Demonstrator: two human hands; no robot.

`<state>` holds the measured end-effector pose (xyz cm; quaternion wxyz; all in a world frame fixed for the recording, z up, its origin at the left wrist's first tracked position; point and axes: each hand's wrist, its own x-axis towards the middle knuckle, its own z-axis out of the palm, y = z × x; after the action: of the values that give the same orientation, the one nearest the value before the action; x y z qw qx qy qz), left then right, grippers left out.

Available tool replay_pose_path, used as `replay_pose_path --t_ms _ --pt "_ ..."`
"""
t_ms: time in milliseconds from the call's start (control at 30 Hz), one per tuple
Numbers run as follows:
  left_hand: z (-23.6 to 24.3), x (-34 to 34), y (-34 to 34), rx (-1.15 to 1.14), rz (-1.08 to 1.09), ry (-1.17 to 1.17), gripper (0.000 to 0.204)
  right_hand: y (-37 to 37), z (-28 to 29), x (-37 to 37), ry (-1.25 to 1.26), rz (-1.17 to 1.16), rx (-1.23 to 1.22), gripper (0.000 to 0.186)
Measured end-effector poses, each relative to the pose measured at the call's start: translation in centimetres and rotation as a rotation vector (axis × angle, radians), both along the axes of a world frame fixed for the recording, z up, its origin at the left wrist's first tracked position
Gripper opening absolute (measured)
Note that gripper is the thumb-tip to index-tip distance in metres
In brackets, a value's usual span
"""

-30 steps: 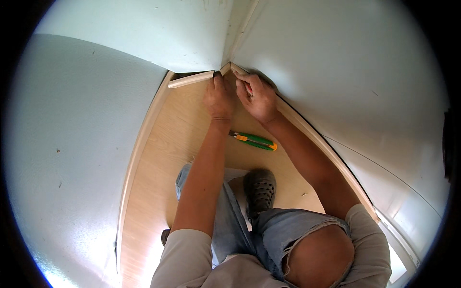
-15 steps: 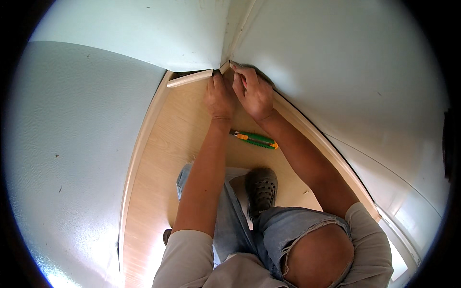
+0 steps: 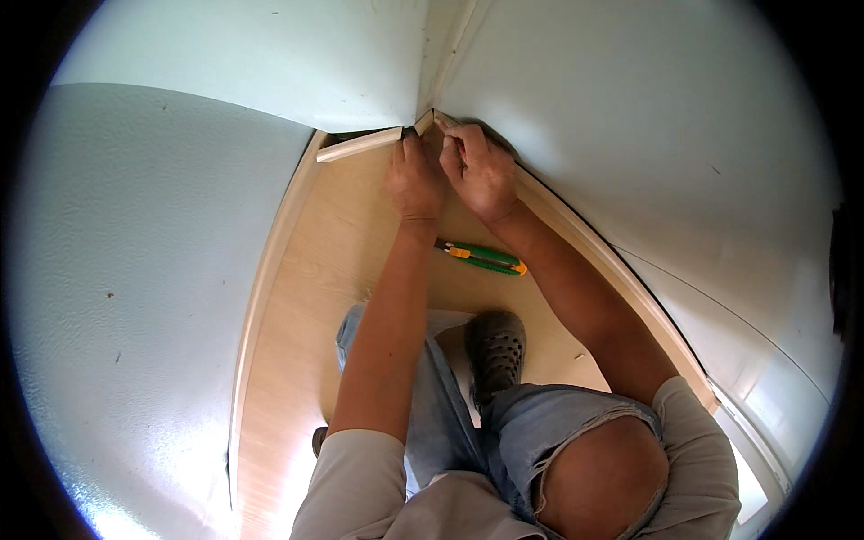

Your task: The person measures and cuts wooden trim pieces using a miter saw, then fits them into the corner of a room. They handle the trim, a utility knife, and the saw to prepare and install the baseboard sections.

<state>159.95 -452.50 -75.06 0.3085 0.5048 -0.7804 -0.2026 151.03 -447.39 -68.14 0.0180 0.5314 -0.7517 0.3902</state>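
My left hand [image 3: 417, 184] is closed at the corner, its fingertips at the inner end of a short pale skirting strip [image 3: 360, 146]. That strip lies at an angle to the left wall, with a dark gap behind it. My right hand [image 3: 482, 175] is closed in a writing-like pinch around a thin pencil-like tool, mostly hidden by the fingers, with a little red showing. Its tip is at the skirting piece [image 3: 426, 123] in the corner. Below the hands, a green and yellow utility knife [image 3: 486, 257] lies on the wood-patterned floor [image 3: 297, 297].
Pale walls [image 3: 630, 108] meet at the far corner. Light skirting runs along the left wall [image 3: 261, 306] and the right wall [image 3: 621, 270]. My shoe [image 3: 496, 351] and bent knee [image 3: 594, 468] are close below the knife. A small scrap [image 3: 580, 356] lies on the floor.
Both hands stay at the corner in nearly the same positions, the right fingers shifting slightly. The whole view has moved a little; the knife lies still.
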Motion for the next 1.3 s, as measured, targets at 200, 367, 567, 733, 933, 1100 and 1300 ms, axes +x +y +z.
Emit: replay_pose_path --t_ms 200,367,567,733,933,1100,1300 --pt "-0.3 0.0 -0.1 -0.018 0.005 0.004 0.022 0.1 0.4 0.0 -0.023 0.015 0.005 0.014" --pt "-0.6 0.2 -0.1 0.034 -0.026 0.013 0.026 0.0 0.1 0.0 -0.025 0.014 -0.025 0.015" --pt "-0.3 0.0 -0.3 -0.024 0.014 0.072 0.019 2.7 1.3 0.0 -0.23 0.091 0.055 0.016" --pt "-0.1 -0.5 0.0 -0.037 0.038 0.065 0.016 11.2 3.7 0.8 -0.313 0.114 0.28 0.014" --pt "0.1 -0.2 0.1 -0.078 0.041 0.035 0.018 20.5 4.7 1.8 -0.533 -0.111 0.453 0.015" --pt "0.2 0.2 0.1 -0.091 0.053 0.02 0.018 23.1 4.2 -0.4 -0.18 -0.078 0.332 0.011" --pt "1.4 0.9 -0.5 0.1 -0.005 0.124 0.029 28.4 4.3 -2.8 -0.016 -0.246 0.352 0.007"
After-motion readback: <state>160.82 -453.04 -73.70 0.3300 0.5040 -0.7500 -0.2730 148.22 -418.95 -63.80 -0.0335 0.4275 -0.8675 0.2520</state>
